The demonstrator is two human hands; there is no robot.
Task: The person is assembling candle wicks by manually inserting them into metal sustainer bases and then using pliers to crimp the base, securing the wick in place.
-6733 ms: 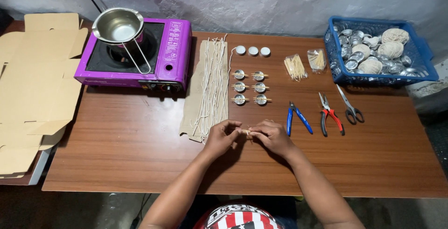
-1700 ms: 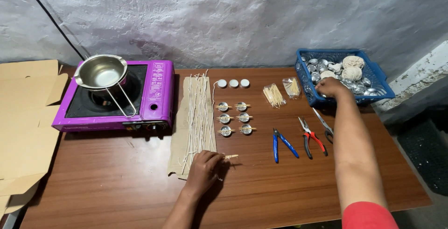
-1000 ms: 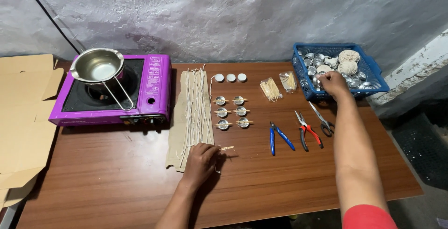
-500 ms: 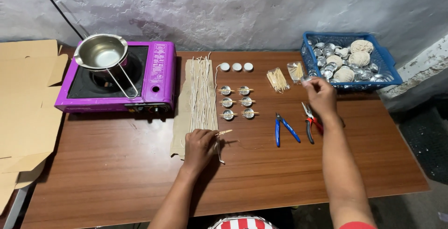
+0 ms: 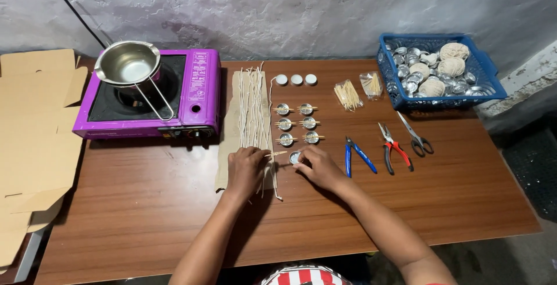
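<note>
Small round silver metal cup point(image 5: 295, 157), shallow and shiny, set near the middle of the table point(image 5: 145, 215), below two columns of similar cups with sticks. Pinched by right hand point(image 5: 318, 167); thin wooden stick point(image 5: 277, 154) gripped in left hand point(image 5: 246, 169).

Two bare forearms, no sleeves, watch or rings visible. Left hand point(image 5: 246, 170) and right hand point(image 5: 318, 167) ungloved, with short nails. Below the forearms, at the bottom edge, a garment with red and white stripes point(image 5: 303, 276), only partly visible.
</note>
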